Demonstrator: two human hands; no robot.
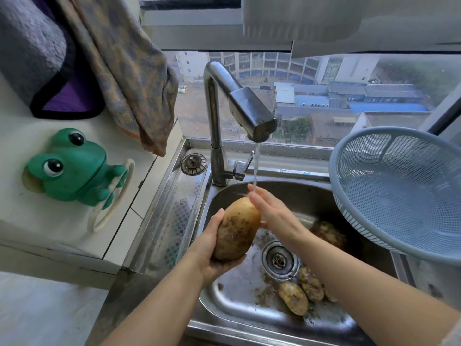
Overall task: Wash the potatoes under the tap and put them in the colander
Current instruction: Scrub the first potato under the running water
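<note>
Steel sink (306,196) is overlapped at right by a round, blue-grey mesh colander (399,196). An oval, dirt-streaked potato (237,228) is gripped in the curled left hand (212,253); the right hand (272,211) is pressed against it, fingers straight, under running water.

- A single wide-angle camera sits on the person's head and looks forward and down into the stainless steel sink (224,303).
- It is close in: both bare forearms enter from the lower edge. The left grip (214,250) holds a large brown potato (237,228) near frame centre, and the right grip (274,213) lies flat against it.
- The tall angled chrome tap (217,108) rises straight ahead, and the glass window (324,96) behind it spans the upper frame.
- The round grey-blue plastic colander (399,191) is cut off by the right edge.
- A green plastic frog holder (72,166) sits at far left.
- Straight edges bow toward the borders.
</note>
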